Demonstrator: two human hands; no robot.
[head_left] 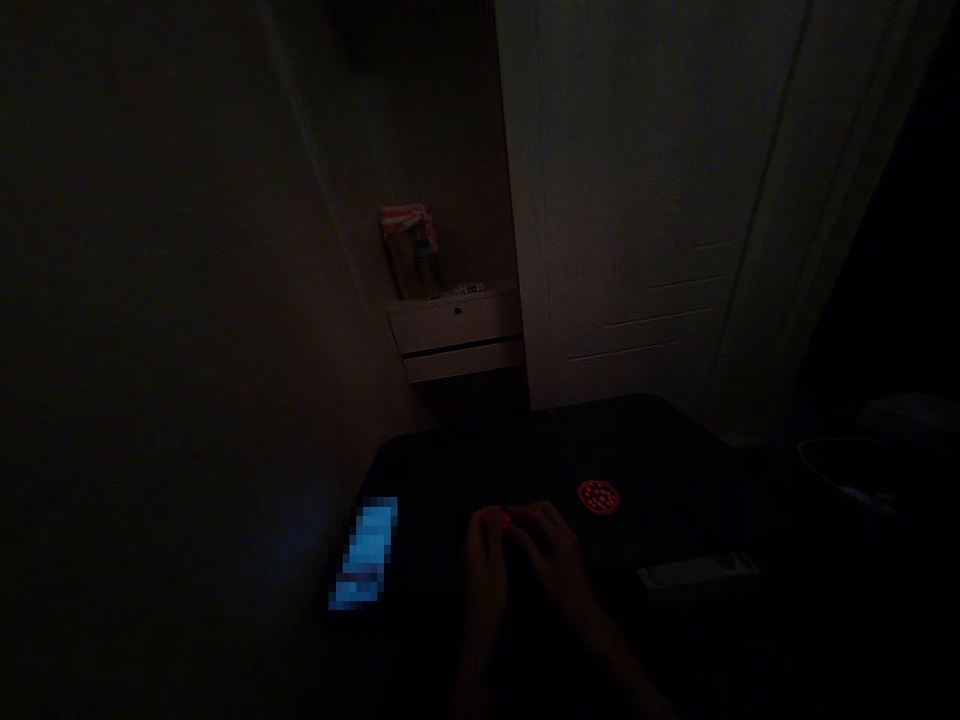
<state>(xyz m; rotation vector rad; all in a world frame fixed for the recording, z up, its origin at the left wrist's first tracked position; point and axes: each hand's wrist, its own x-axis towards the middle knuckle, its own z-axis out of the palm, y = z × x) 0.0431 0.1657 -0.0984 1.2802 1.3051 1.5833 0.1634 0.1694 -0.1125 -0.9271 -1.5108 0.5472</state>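
Note:
The picture is very dark. My left hand (484, 555) is closed, its fingertips pinched around a small bright red piece (498, 517) whose kind I cannot make out. Beside it, my right hand (555, 555) is closed too, thumb and fingers bent in toward the same red piece. Whatever the right fingers grip is lost in the dark. A round red outline with several red spots inside (599, 497) lies on the dark tabletop (525, 450), just beyond and right of my right hand.
A lit, blurred screen (367, 550) lies at the table's left edge, by the wall. A pale flat strip (697, 571) is at the right front. Behind the table are a white drawer unit (461, 325) bearing a red-and-white bag (406, 218), and a tall pale panel (622, 200).

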